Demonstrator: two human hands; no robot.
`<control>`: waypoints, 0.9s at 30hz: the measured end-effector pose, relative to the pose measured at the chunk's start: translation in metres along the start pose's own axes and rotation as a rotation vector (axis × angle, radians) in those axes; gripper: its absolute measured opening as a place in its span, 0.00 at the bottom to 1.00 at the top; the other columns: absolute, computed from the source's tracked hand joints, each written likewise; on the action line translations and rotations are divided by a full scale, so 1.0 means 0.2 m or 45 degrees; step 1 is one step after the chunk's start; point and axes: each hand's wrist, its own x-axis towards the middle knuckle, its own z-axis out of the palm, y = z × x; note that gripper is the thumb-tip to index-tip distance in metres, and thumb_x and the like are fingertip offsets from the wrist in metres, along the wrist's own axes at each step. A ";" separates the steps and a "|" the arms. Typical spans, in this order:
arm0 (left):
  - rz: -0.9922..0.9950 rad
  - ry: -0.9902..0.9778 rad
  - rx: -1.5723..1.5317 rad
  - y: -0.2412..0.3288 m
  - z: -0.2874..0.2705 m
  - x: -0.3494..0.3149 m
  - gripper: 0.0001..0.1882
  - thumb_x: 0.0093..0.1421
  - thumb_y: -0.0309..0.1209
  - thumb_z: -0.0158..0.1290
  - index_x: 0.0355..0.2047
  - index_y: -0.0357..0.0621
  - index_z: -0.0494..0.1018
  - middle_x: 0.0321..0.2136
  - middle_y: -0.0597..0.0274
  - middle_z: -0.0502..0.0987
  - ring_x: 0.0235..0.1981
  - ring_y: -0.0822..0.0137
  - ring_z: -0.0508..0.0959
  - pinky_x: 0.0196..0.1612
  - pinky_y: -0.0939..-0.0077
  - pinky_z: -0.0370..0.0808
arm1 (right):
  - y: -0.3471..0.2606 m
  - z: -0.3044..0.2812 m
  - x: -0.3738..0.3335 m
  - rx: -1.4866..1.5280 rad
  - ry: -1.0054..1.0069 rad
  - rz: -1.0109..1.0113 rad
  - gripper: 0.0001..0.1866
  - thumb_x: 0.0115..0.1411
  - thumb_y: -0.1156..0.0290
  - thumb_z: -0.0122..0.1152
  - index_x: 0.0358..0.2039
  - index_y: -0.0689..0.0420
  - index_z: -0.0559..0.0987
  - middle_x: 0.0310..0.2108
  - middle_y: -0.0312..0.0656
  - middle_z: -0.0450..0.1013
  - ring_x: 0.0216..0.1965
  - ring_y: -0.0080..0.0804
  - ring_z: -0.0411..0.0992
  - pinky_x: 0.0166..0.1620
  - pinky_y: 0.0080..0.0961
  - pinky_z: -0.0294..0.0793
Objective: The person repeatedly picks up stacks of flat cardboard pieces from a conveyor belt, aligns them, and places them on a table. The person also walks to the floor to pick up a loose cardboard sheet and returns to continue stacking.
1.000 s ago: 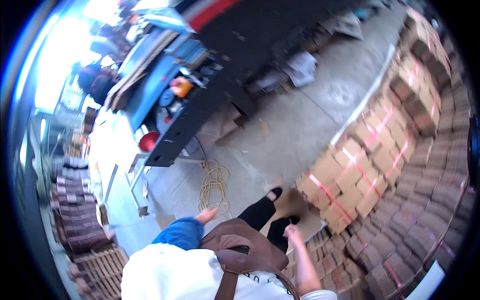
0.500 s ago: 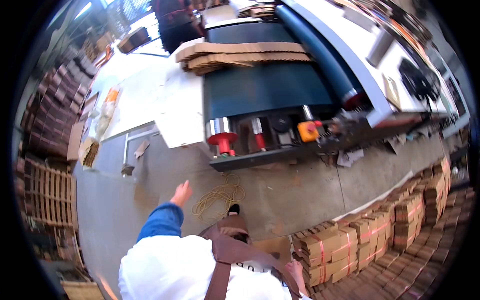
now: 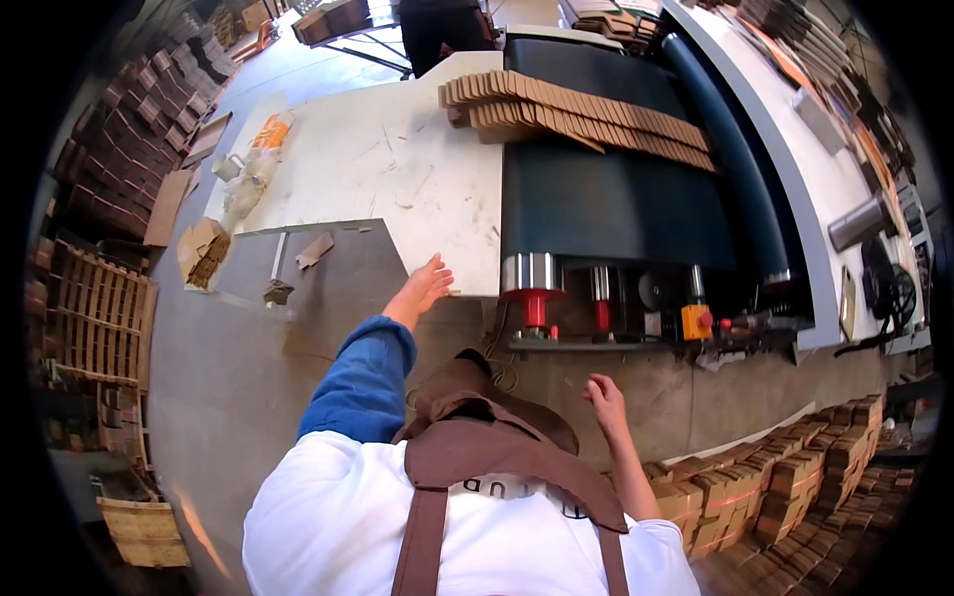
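My left hand [image 3: 427, 286] is open, with its fingers stretched out beside the near edge of a white table [image 3: 437, 214]; a blue sleeve covers that forearm. Nothing is in it. Lower and to the right, my right hand [image 3: 604, 399] hangs over the floor with its fingers curled in, and I see nothing in them. Across a dark conveyor belt [image 3: 606, 199] lie overlapping rows of flat brown cardboard pieces [image 3: 586, 114], their left ends reaching over the table. Neither hand touches the cardboard.
Red-ended rollers [image 3: 535, 303] and a yellow box with a red button [image 3: 697, 322] line the machine's near side. Strapped cardboard bundles [image 3: 735, 507] stand at lower right, wooden pallets [image 3: 99, 313] at left. Another person [image 3: 445, 35] stands at the far side. Yellow rope lies by my foot.
The view has moved closer to the table and belt. My left hand has come up to the table edge with its fingers spread; my right hand has risen from my side to the front.
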 end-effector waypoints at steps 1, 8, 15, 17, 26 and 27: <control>0.012 -0.023 -0.008 0.09 0.00 0.08 0.39 0.61 0.55 0.45 0.60 0.36 0.53 0.56 0.48 0.63 0.57 0.57 0.65 0.58 0.62 0.60 | -0.18 0.12 0.09 0.074 -0.020 -0.053 0.17 0.62 0.65 0.53 0.48 0.62 0.72 0.35 0.41 0.75 0.33 0.24 0.73 0.38 0.22 0.73; 0.386 -0.282 0.310 0.74 -0.16 0.94 0.43 0.59 0.56 0.48 0.60 0.33 0.51 0.57 0.46 0.60 0.59 0.55 0.62 0.60 0.60 0.58 | -0.71 0.97 0.46 -0.141 -0.368 -0.282 0.15 0.63 0.68 0.52 0.48 0.62 0.71 0.37 0.42 0.74 0.36 0.26 0.73 0.40 0.20 0.72; 0.086 -0.196 0.162 1.08 0.19 1.50 0.45 0.47 0.62 0.57 0.51 0.36 0.63 0.43 0.53 0.66 0.49 0.56 0.65 0.55 0.57 0.61 | -0.96 1.42 0.66 0.159 -0.158 0.120 0.17 0.63 0.68 0.52 0.49 0.64 0.70 0.38 0.42 0.75 0.37 0.25 0.74 0.41 0.21 0.73; 0.014 -0.121 0.246 1.13 0.13 1.63 0.42 0.47 0.66 0.54 0.45 0.38 0.68 0.32 0.61 0.65 0.36 0.65 0.64 0.41 0.65 0.64 | -1.04 1.46 0.72 0.147 -0.006 0.106 0.17 0.62 0.65 0.54 0.46 0.64 0.72 0.33 0.43 0.76 0.34 0.25 0.73 0.39 0.23 0.72; -0.108 -0.178 0.432 1.25 0.28 1.64 0.40 0.46 0.66 0.54 0.40 0.39 0.71 0.33 0.64 0.69 0.34 0.68 0.65 0.33 0.68 0.64 | -0.77 1.50 0.72 0.387 0.380 0.199 0.16 0.63 0.69 0.51 0.46 0.66 0.69 0.36 0.47 0.74 0.33 0.31 0.75 0.38 0.24 0.74; -0.201 -0.091 0.426 1.25 0.26 1.64 0.38 0.44 0.68 0.54 0.40 0.47 0.73 0.36 0.67 0.70 0.36 0.69 0.66 0.40 0.67 0.63 | -0.84 1.49 0.71 0.290 0.372 0.249 0.19 0.58 0.61 0.60 0.46 0.57 0.73 0.38 0.45 0.75 0.36 0.40 0.76 0.38 0.34 0.75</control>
